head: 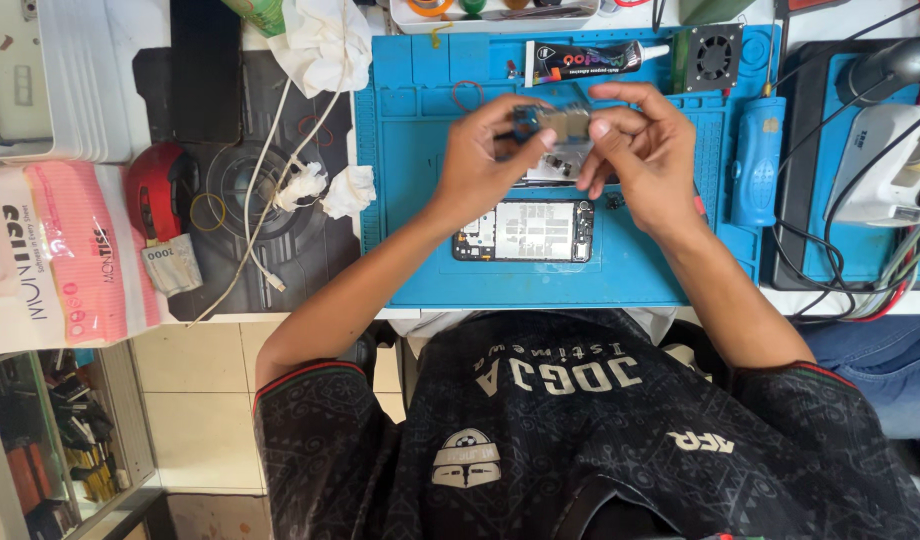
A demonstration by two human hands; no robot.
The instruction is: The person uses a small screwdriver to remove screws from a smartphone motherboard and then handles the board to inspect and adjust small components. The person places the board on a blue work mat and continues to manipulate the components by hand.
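Seen from above, a seated person is working over a blue work mat [420,250] that is lying on a white surface [840,300], and everything here is placed relative to that mat. Both hands are hovering above the mat's upper middle, pinching one small metallic part [565,122] between them; the fingers are covering much of it, so its exact shape is hard to make out. The left hand [480,160] is closing its grip on the part's left edge, and the right hand [645,150] is clamping its grip on the right edge. Just below the hands, on the mat, an opened phone [525,231] is lying flat with its insides showing, its top edge partly hidden by the hands. At the mat's top edge a dark glue tube [590,62] with a white nozzle is lying sideways, beside a small black fan [715,58]. On the mat's right edge a blue handheld tool [756,165] is lying lengthwise. Right of the mat, tangled cables [860,270] are running past a white device [895,160] that is cut off by the frame. Left of the mat, crumpled tissues [325,188] and a white cable [255,200] are lying on a dark pad [280,250], next to a red round object [155,190]. Farther left, a pink and white tissue pack [65,250] is lying partly out of view.
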